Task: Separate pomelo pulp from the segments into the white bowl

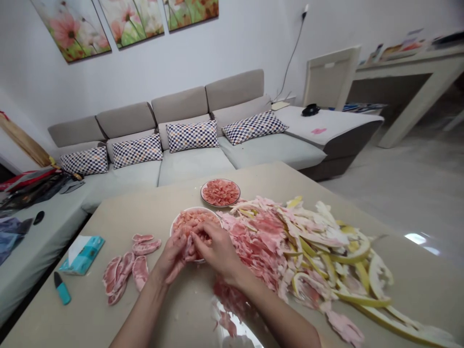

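Note:
My left hand [171, 257] and my right hand [213, 249] meet over a white bowl [188, 213] heaped with pink pomelo pulp [195, 220]. Together they pinch a pink pomelo segment [189, 251], which hides the bowl's front. A plate of pulp [221, 180] stands just beyond the bowl. To the right lies a large heap of pomelo peel [300, 251], yellow outside and pink inside. Several peeled segments [125, 266] lie to the left of my left hand.
On the beige table [83, 309] lie a teal tissue pack [82, 254] and a small teal-and-black tool [62, 288]. Loose pink scraps lie near my right forearm. A grey sofa [192, 164] with checkered cushions stands beyond the table's far edge.

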### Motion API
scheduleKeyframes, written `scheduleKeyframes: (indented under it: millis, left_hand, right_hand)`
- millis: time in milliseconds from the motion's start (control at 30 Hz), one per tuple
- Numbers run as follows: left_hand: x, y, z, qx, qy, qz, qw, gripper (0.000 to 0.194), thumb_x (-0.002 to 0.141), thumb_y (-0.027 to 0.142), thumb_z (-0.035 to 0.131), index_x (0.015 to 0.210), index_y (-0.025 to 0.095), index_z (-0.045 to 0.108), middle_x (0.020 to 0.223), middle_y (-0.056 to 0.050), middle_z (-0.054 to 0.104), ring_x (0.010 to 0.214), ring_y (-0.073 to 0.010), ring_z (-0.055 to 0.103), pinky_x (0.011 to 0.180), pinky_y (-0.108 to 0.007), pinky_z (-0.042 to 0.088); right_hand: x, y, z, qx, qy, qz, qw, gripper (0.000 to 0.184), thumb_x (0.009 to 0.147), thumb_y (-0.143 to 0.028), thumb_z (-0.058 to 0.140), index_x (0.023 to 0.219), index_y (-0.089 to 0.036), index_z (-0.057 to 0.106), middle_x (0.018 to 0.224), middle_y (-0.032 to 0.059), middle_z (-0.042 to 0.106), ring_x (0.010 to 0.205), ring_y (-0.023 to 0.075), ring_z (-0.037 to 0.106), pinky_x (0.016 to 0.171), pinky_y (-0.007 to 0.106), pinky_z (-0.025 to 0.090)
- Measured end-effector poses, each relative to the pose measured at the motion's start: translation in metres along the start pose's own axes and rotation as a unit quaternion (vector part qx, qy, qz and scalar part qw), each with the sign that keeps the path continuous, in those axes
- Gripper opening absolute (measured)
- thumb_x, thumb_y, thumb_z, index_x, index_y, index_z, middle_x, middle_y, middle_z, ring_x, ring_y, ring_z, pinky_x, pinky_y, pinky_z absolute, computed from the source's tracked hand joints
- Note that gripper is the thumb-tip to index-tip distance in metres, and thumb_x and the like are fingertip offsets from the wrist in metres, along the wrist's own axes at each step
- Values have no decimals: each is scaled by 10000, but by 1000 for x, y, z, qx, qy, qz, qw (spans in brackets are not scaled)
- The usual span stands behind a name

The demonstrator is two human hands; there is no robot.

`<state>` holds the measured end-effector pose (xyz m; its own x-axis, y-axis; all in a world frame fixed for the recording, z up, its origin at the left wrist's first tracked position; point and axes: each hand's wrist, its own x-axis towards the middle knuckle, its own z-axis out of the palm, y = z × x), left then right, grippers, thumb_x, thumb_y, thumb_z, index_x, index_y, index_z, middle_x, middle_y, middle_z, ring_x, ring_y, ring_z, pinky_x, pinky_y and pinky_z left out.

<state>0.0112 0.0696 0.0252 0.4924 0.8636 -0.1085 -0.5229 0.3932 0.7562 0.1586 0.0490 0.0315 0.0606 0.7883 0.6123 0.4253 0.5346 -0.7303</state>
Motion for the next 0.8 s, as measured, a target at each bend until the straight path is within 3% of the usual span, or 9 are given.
scheduleKeyframes:
  millis: [100,333,467,633,800]
  left_hand:
    - [1,-3,4,8,25,36,999,175,781,227,740,867,136,620,701,12,592,516,-49,491,415,-135,362]
    - [-4,-7,18,9,58,84,995,205,784,250,744,789,138,573,600,68,500,463,-16,420,397,-108,333]
    - [-8,-8,22,4,55,65,996,215,774,254,751,774,139,568,611,48,529,480,-30,451,378,-102,314]
    - [-7,-8,21,-24,38,12,999,266,769,330,748,783,122,581,621,36,523,440,-14,396,337,-80,264]
    - [-9,2,20,-69,20,-24,997,329,844,433,625,942,119,617,627,49,478,404,-10,334,293,-69,228]
  right_hand:
    - [-1,-3,3,-19,17,-2,1000,130,775,-96,577,698,-200,558,677,-2,578,628,155,534,600,266,407]
    - [-15,-11,6,-36,48,-37,998,115,786,-100,545,724,-196,555,723,27,599,704,178,543,670,290,401]
    - [-22,-12,-4,-19,49,-45,998,118,802,-99,548,733,-196,554,711,19,590,684,168,536,653,278,404]
    - [-21,-11,-15,16,49,-6,999,125,788,-87,559,724,-194,556,716,7,586,673,153,538,644,263,411]
    - [-17,-2,-16,2,56,8,998,123,802,-123,551,700,-190,547,689,11,568,643,158,522,622,276,407]
